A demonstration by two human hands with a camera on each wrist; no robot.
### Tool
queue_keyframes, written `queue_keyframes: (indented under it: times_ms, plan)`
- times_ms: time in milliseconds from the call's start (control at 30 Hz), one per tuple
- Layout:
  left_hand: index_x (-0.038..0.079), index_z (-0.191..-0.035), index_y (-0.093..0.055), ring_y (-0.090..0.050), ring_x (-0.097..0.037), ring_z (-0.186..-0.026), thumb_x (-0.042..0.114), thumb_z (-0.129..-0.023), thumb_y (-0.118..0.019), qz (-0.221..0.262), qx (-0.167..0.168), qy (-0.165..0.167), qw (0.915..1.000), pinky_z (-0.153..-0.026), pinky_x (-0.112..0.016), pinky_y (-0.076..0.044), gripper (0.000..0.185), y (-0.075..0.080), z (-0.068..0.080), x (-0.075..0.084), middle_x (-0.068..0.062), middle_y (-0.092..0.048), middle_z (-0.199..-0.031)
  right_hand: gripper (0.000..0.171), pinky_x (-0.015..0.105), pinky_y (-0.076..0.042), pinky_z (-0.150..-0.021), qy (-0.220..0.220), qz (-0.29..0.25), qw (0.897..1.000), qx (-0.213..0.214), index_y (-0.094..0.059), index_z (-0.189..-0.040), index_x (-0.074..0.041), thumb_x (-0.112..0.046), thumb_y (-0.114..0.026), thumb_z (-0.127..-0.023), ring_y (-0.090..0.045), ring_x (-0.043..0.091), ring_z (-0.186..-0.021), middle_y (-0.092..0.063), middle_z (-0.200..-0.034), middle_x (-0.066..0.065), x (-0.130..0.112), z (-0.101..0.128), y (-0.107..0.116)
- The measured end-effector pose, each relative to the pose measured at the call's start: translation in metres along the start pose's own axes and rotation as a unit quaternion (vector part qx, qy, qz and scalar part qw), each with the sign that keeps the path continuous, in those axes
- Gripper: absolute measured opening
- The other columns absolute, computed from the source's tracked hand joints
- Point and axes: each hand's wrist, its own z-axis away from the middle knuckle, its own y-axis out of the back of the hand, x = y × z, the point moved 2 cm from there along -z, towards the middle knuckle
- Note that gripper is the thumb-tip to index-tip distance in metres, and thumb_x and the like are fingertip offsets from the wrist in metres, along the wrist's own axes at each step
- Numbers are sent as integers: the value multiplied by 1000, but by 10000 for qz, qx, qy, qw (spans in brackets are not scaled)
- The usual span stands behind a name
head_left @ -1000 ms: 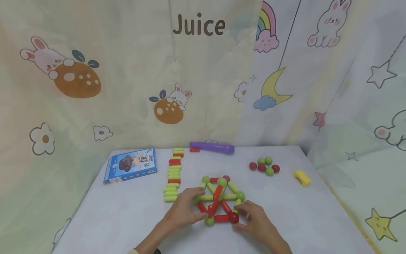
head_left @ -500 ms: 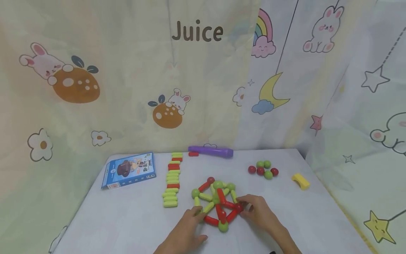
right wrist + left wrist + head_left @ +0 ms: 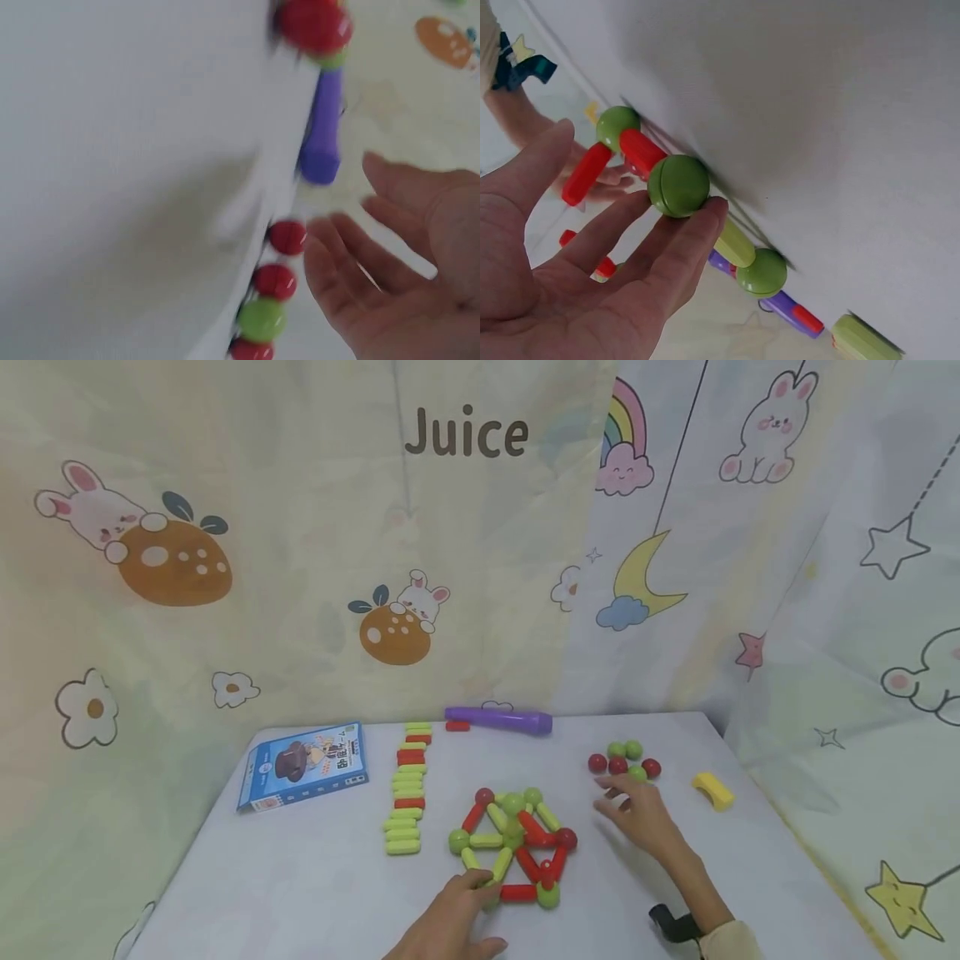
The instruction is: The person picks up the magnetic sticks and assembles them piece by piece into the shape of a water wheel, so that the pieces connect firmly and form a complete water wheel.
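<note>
A flat wheel-like frame of red and light-green sticks joined by green and red balls (image 3: 513, 845) lies on the white table (image 3: 300, 877). My left hand (image 3: 476, 885) reaches in from below, its straight fingers touching a green ball (image 3: 679, 185) at the frame's near left corner. My right hand (image 3: 624, 800) hovers with fingers spread and holds nothing, just below a cluster of loose red and green balls (image 3: 624, 758). In the right wrist view the loose balls (image 3: 287, 237) lie beside the spread fingers (image 3: 341, 259).
A row of green and red sticks (image 3: 407, 785) lies left of the frame, a blue box (image 3: 303, 766) further left. A purple cylinder (image 3: 498, 720) sits at the table's far edge, a yellow piece (image 3: 712, 790) at the right. Patterned curtains close in the back and sides.
My right hand has let go of the frame's right side and moved up and right toward the loose balls. The frame has turned a little. My left hand stays at its near left corner.
</note>
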Motion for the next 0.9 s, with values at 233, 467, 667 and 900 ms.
queue_keyframes:
  times_ms: [233,467,667,900]
  plan:
    - [12,-137,-73,-58,-30,-127,32,-89,-90,76,-93,89,9999,-103,-47,-58,55,2,-1,0,-7,-60,-146,44,65,-54,-100,-624,993,9930,140,-68,-131,10,2,-82,-90,-63,52,-119,-65,-128,34,42,-20,18]
    - [13,-135,-75,-58,-29,-124,29,-89,-90,355,-97,200,9991,-102,-53,-58,51,2,-3,-1,-6,-60,-145,40,63,-56,-100,-997,1261,9870,-60,-69,-127,13,8,-78,-88,-65,51,-116,-66,-123,32,49,-23,21]
    - [15,-134,-75,-57,-32,-130,23,-92,-87,812,105,165,9965,-106,-61,-53,44,5,1,-4,-3,-64,-141,32,55,-61,-88,-849,1283,9875,-332,-73,-115,14,9,-82,-85,-69,41,-98,-72,-106,27,47,-20,26]
    - [5,-137,-70,-60,-28,-124,18,-85,-93,747,1670,-474,9820,-104,-53,-57,58,15,0,-12,-7,-65,-139,33,28,-60,-71,-100,136,9997,-175,-80,-114,-1,-4,-92,-83,-66,17,-83,-74,-96,0,-15,5,26]
